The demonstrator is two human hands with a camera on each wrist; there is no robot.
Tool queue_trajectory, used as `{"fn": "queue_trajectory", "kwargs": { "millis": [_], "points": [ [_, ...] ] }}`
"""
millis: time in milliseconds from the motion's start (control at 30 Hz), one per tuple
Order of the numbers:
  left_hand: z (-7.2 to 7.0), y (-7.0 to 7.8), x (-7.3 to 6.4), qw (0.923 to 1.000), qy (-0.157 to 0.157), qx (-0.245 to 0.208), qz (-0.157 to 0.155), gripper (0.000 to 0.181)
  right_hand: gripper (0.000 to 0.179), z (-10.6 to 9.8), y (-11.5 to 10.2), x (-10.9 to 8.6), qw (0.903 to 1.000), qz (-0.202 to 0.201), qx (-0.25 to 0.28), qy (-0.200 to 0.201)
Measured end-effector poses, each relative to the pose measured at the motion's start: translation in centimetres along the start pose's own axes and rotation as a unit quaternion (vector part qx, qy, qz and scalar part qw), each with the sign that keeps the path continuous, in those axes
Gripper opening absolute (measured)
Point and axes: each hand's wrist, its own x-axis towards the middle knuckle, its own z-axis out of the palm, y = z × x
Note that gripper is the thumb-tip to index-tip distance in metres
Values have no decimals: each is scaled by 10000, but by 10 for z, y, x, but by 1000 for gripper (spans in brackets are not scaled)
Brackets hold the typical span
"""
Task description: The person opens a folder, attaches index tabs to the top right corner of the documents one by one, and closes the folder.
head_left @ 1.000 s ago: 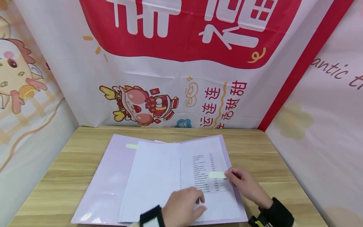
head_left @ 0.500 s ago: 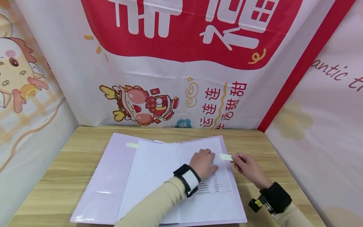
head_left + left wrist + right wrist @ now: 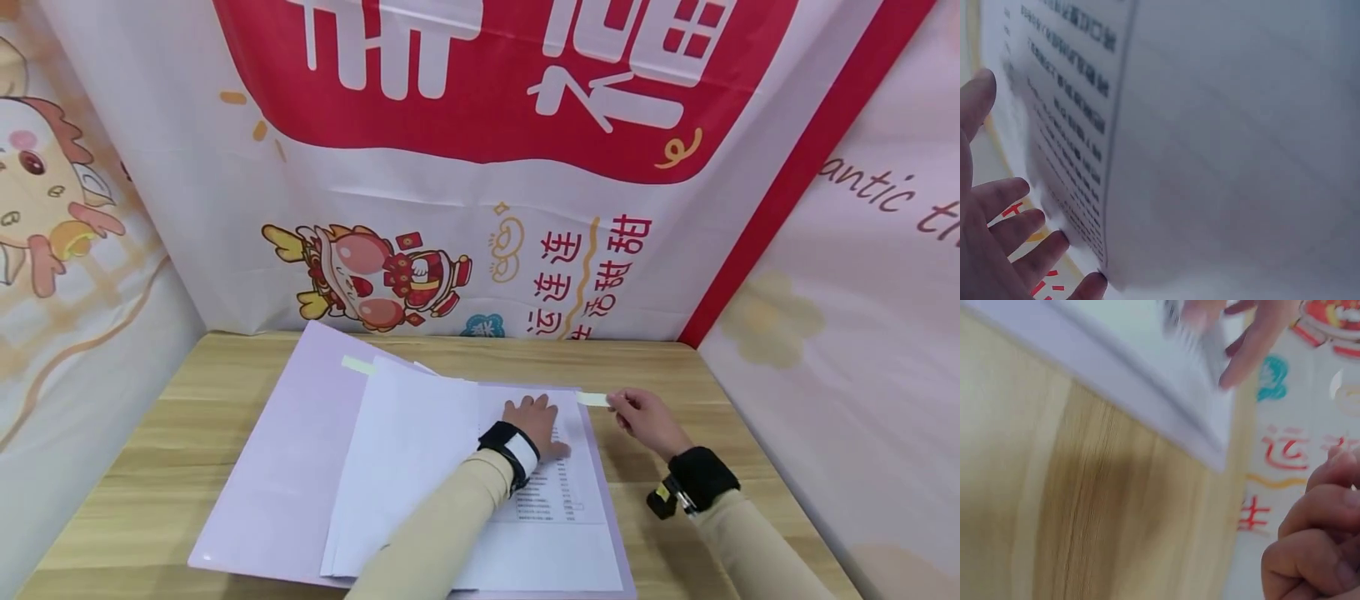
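An open pale purple folder (image 3: 270,475) lies on the table with white sheets inside. My left hand (image 3: 535,425) rests with spread fingers on the right-hand printed sheet (image 3: 543,542), near its top. In the left wrist view the fingertips of that hand (image 3: 1016,231) touch the page by the lines of print. Between thumb and finger, my right hand (image 3: 647,419) pinches a pale yellow-green sticky tab (image 3: 594,400) at the sheet's upper right edge. Whether the tab touches the paper is unclear. Another such tab (image 3: 358,365) sticks out from the upper left edge of the left sheet (image 3: 412,450).
A wood-grain table (image 3: 142,450) carries the folder. Behind it hangs a printed red and white cloth (image 3: 420,183), and patterned cloths stand at both sides. A black wrist strap with a small camera (image 3: 662,500) sits on the right wrist.
My left hand has gone from the folder's lower middle up onto the printed sheet. My right hand has carried the tab up to the sheet's upper right edge. The folder has shifted slightly.
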Motion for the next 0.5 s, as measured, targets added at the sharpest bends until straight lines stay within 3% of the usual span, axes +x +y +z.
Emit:
{"fn": "queue_trajectory", "kwargs": {
  "millis": [100,200,333,500],
  "points": [
    [10,1,7,9996,197,207,17,76,34,5,14,18,9993,-73,-347,79],
    [18,1,13,9980,478,331,232,70,33,12,30,35,9990,-9,-442,27],
    [16,1,14,9977,516,215,389,73,31,21,42,50,9986,159,-503,24],
    [10,3,13,9990,364,-2,254,95,31,25,49,57,9967,211,-771,134]
  ]
}}
